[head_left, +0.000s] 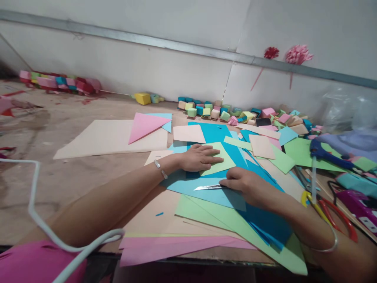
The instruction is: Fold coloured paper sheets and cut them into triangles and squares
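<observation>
My left hand (200, 157) lies flat with fingers stretched out on a light green paper square (219, 162), pressing it onto blue sheets (218, 135). My right hand (246, 184) is closed around a thin knife (209, 187) whose bare blade points left, lying along the lower edge of the green square on a light blue sheet (203, 192). Both wrists wear silver bangles.
Loose coloured paper covers the table: a cream sheet (108, 137) with a pink triangle (144, 125) at left, green and pink sheets at the front edge. Folded paper cubes (212, 110) line the wall. A blue glue gun (330, 155), scissors (332, 212) and a white cable (44, 224) lie nearby.
</observation>
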